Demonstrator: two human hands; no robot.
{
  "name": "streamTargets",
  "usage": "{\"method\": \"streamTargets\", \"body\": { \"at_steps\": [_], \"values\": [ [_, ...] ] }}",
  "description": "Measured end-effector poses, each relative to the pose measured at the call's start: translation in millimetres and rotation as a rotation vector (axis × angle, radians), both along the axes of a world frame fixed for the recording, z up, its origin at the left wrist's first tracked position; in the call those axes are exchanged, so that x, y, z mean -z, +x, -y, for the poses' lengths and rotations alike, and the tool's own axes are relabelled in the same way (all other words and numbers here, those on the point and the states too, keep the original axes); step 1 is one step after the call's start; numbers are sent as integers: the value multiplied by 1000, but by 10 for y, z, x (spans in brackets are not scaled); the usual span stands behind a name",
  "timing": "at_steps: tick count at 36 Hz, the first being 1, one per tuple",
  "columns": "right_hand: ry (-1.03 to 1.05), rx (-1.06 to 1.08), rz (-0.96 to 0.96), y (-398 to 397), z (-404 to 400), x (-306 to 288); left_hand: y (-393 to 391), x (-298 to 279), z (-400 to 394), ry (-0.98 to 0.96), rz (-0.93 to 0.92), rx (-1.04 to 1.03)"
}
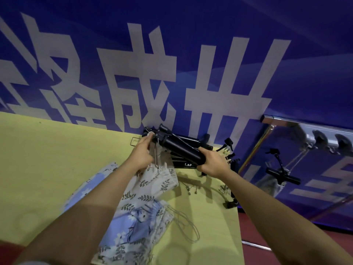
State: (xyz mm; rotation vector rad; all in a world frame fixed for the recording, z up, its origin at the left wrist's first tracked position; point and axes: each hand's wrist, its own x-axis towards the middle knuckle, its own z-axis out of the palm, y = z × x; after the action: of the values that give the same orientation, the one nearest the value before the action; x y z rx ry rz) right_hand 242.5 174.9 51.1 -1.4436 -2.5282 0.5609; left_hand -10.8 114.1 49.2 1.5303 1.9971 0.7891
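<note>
A folded black tripod [181,148] is lifted at a slant above the far edge of a yellow table [47,159]. My right hand [213,163] grips its thick lower end. My left hand [142,152] pinches a white drawstring of a leaf-print cloth pouch [162,180] right at the tripod's upper end. The pouch hangs from that hand down onto the table. Which part of the cord the fingers hold is hidden.
More black tripods [187,163] and stands [232,201] lie by the blue banner wall [172,64]. Several cloth pouches, blue floral [129,226] and leaf-print, lie in front of me with loose cords [187,228]. A mirror panel [305,159] stands at right beyond the table's edge.
</note>
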Motion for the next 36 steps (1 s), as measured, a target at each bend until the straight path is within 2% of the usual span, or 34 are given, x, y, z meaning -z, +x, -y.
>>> {"method": "streamTargets", "body": {
  "at_steps": [3, 8, 12, 17, 21, 24, 28, 30, 33, 36],
  "values": [
    [11, -49, 86, -55, 23, 45, -33, -56, 2, -10, -3, 46],
    [119, -81, 186, -131, 25, 83, -116, -117, 52, -153, -116, 136],
    [252, -96, 273, -171, 8, 40, -158, -138, 125, -238, -186, 111],
    [386, -115, 433, -260, -3, -65, -80, -271, 190, -205, -188, 141],
    [486, -169, 472, -401, 33, -155, 88, -368, 197, -178, -173, 220],
    [681, -217, 458, -518, 40, -216, 206, -347, 191, -165, -229, 239],
    [883, -322, 374, -604, -4, -258, 327, -323, 181, -73, -544, 182],
    [982, -366, 303, -652, -23, -305, 362, -282, 151, -25, -605, 131],
    [1081, -388, 170, -678, -46, -342, 387, -224, 100, 17, -595, 43],
    [1139, -372, 48, -644, -39, -326, 373, -193, 76, 51, -488, -67]
  ]
}}
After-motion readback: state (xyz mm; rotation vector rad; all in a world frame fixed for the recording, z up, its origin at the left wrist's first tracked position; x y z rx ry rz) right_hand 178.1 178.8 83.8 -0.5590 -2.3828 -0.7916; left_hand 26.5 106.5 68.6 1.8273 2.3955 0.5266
